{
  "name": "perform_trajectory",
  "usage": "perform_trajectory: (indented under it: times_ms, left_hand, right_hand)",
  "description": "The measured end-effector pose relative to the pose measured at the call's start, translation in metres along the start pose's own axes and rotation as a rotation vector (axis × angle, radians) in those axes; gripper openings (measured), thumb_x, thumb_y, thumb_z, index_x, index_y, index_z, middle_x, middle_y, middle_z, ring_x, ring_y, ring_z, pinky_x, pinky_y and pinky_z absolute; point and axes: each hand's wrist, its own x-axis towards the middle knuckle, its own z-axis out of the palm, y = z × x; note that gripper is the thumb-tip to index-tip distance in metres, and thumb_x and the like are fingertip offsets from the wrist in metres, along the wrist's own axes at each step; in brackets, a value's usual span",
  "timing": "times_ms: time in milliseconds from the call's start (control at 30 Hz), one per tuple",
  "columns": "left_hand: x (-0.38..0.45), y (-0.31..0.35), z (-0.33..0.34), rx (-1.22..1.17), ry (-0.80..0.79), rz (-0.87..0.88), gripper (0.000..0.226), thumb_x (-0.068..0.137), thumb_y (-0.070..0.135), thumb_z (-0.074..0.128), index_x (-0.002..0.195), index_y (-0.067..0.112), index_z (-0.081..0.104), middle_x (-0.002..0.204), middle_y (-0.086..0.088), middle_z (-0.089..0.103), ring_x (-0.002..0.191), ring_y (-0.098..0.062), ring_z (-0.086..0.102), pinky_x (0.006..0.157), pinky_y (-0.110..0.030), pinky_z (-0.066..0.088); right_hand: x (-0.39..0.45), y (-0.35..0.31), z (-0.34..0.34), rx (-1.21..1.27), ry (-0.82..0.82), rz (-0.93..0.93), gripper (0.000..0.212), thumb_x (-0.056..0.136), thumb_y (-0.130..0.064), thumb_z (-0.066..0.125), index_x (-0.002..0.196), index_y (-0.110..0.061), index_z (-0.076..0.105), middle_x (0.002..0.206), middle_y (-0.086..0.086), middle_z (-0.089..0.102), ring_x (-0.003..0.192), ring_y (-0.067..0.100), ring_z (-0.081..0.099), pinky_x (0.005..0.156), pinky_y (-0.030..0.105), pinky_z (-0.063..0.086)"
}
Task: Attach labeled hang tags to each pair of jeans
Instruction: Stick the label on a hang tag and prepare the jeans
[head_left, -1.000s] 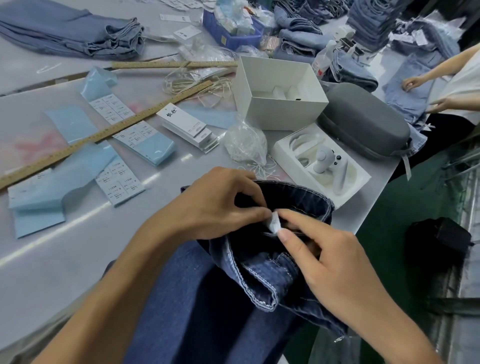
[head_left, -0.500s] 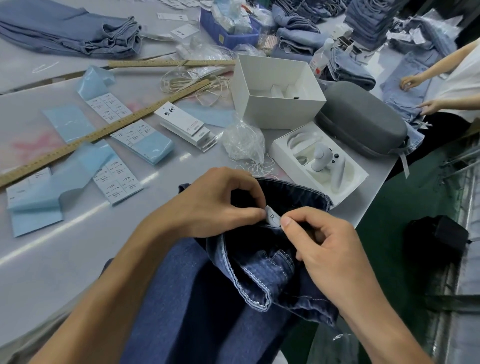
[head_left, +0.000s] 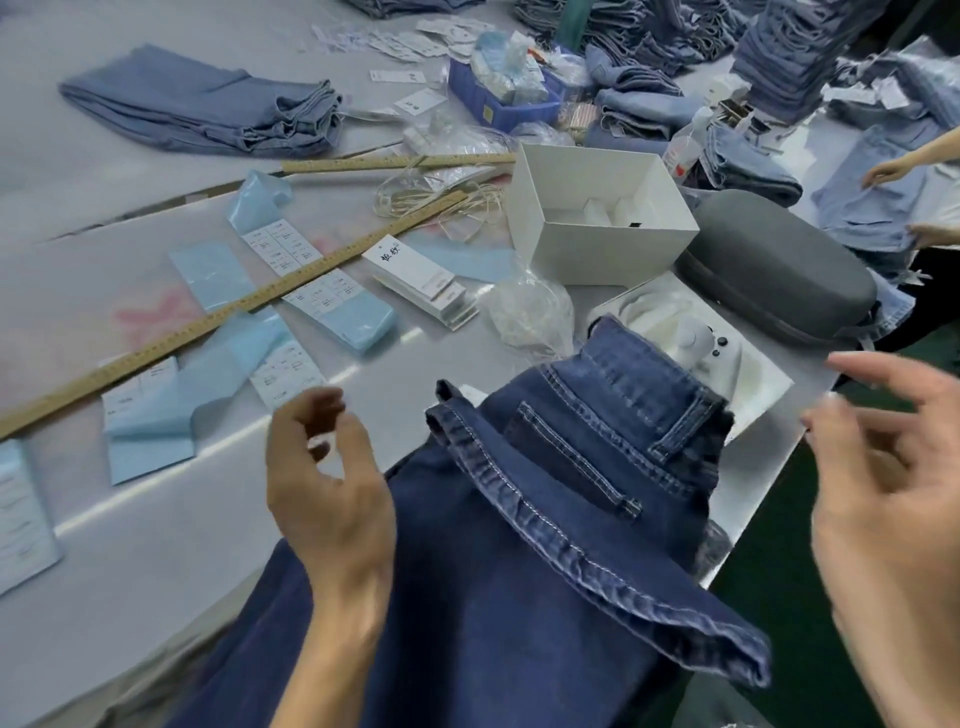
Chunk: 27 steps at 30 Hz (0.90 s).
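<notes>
Dark denim jeans (head_left: 571, 519) lay waistband-up on the counter (head_left: 156, 545) edge. Either side of them hovered the left hand (head_left: 327, 488) and right hand (head_left: 893, 493), fingers loosely curled, each grip empty, seemingly free to fetch hang tags (head_left: 421, 280) beyond the jeans.

Dark indigo jeans (head_left: 545, 545) draped over near table edge, waistband end up on the tabletop, legs hanging toward camera; light contrast stitching, belt loop and back pocket visible, one fold turned over diagonally. Stack of white hang tags (head_left: 421, 280) with black lettering lying flat mid-table, beyond and left of the jeans, apart from them, just beside a clear plastic bag
</notes>
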Motion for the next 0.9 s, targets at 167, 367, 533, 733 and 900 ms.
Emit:
perform_trajectory:
  times_ms: [167, 367, 533, 733, 900]
  left_hand:
    - [-0.058, -0.01, 0.006, 0.621, -0.573, 0.234, 0.049, 0.098, 0.05, 0.037, 0.136, 0.027, 0.058, 0.14, 0.004, 0.054, 0.129, -0.022, 0.05, 0.112, -0.046, 0.036]
    - [-0.027, -0.019, 0.006, 0.753, -0.702, 0.183, 0.053, 0.097, 0.061, 0.033, 0.146, 0.042, 0.044, 0.149, 0.011, 0.044, 0.139, -0.016, 0.038, 0.118, -0.038, 0.024]
    - [-0.019, -0.037, -0.02, 0.656, -0.649, 0.095, 0.042, 0.096, 0.06, 0.035, 0.12, 0.037, 0.06, 0.11, 0.019, 0.062, 0.107, -0.013, 0.054, 0.091, -0.029, 0.036]
    - [-0.021, -0.037, -0.024, 0.664, -0.672, 0.182, 0.033, 0.098, 0.053, 0.039, 0.117, 0.036, 0.059, 0.108, 0.019, 0.061, 0.103, -0.008, 0.048, 0.091, -0.028, 0.034]
    - [-0.028, -0.032, -0.032, 0.541, -0.637, 0.249, 0.032, 0.094, 0.054, 0.043, 0.116, 0.039, 0.06, 0.104, 0.024, 0.06, 0.097, -0.001, 0.048, 0.09, -0.024, 0.034]
  right_hand:
    - [-0.03, -0.032, 0.011, -0.154, -0.402, -0.413, 0.038, 0.097, -0.043, 0.056, 0.132, -0.029, 0.058, 0.124, -0.011, 0.057, 0.108, 0.011, 0.061, 0.089, 0.025, 0.049]
    - [-0.011, -0.007, 0.031, -0.566, -0.802, -0.059, 0.049, 0.092, -0.051, 0.061, 0.134, -0.063, 0.038, 0.095, -0.015, 0.069, 0.087, 0.007, 0.059, 0.073, 0.027, 0.045]
    - [-0.001, 0.033, 0.058, -0.734, -0.783, 0.006, 0.044, 0.092, -0.06, 0.049, 0.134, -0.048, 0.041, 0.115, -0.014, 0.061, 0.101, 0.013, 0.06, 0.076, 0.036, 0.051]
    - [0.041, 0.034, 0.06, -0.534, -0.94, 0.303, 0.079, 0.078, -0.074, 0.062, 0.146, -0.041, 0.038, 0.148, -0.006, 0.05, 0.116, 0.014, 0.053, 0.091, 0.035, 0.044]
    - [0.031, 0.034, 0.032, -0.867, -0.639, -0.073, 0.067, 0.068, -0.1, 0.019, 0.118, -0.063, 0.044, 0.08, -0.025, 0.061, 0.073, 0.013, 0.06, 0.061, 0.031, 0.049]
